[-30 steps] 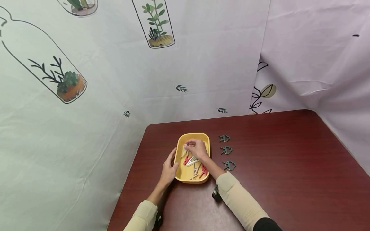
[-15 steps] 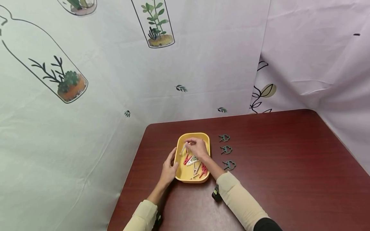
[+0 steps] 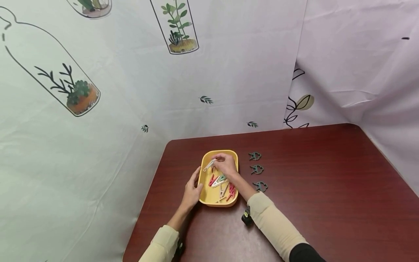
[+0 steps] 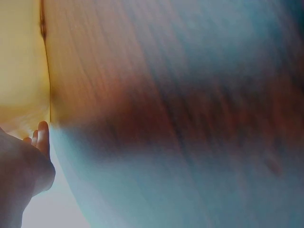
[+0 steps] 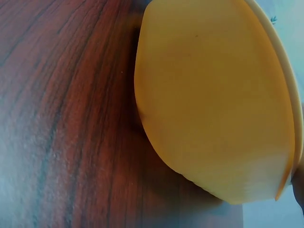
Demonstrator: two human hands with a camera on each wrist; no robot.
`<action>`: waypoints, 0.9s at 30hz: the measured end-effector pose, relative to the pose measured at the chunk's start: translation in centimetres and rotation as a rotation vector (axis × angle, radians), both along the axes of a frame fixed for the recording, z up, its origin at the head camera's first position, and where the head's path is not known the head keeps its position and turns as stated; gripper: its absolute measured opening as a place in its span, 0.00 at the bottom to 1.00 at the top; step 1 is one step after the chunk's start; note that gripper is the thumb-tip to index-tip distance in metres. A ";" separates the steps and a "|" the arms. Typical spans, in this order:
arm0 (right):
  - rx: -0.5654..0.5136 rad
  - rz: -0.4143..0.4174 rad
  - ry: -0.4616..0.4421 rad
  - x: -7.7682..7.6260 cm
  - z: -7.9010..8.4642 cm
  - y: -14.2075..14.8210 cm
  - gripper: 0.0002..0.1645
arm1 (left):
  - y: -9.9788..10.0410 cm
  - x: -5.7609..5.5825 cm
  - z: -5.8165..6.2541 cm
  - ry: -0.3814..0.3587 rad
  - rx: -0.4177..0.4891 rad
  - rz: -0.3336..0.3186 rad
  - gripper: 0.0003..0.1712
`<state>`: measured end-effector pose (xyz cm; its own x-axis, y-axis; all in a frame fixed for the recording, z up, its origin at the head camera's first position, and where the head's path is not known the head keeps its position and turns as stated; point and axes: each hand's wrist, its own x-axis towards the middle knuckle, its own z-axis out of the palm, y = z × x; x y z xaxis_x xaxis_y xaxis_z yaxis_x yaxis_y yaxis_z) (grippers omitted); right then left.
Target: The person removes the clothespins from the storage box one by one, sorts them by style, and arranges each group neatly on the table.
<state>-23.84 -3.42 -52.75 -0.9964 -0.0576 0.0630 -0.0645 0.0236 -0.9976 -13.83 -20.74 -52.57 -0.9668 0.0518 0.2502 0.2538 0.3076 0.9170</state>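
Observation:
In the head view my right hand [image 3: 226,165] reaches over the far part of a yellow plastic bin [image 3: 202,198] and pinches a white clothespin [image 3: 209,165] between thumb and fingertips. The clothespin slants down to the left, inside the rim. Below it lie several loose clothespins, including a red clothespin [image 3: 212,180], a white one and a green one, with more red and pale ones towards the near right. My left hand [image 3: 191,193] rests along the bin's left side, fingers extended, thumb at the rim. The left wrist view shows those fingers [image 4: 43,135] against the bin wall.
Three dark green clips, the far clip [image 3: 255,156], the middle clip [image 3: 257,169] and the near clip [image 3: 260,186], lie in a column just right of the bin. The reddish-brown table [image 3: 327,189] ends at a printed cloth [image 3: 226,72] behind and at left.
My right hand has risen slightly and drawn a little right, bringing the white clothespin up from the bin into plainer view. The left hand and the bin stay put.

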 end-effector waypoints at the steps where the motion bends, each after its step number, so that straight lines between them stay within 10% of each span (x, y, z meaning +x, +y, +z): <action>1: 0.003 0.000 -0.002 0.0 0.1 0.1 0.12 | 0.1 0.0 0.0 0.003 0.000 0.002 0.39; 27: -0.014 -0.093 0.002 -1.1 2.4 5.5 0.08 | 0.2 0.2 0.3 -0.008 -0.025 0.005 0.39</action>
<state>-24.89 2.10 -50.37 -0.9972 0.0364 0.0652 -0.0647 0.0157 -0.9978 -13.60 -20.56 -52.26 -0.9691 0.0536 0.2409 0.2449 0.3317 0.9111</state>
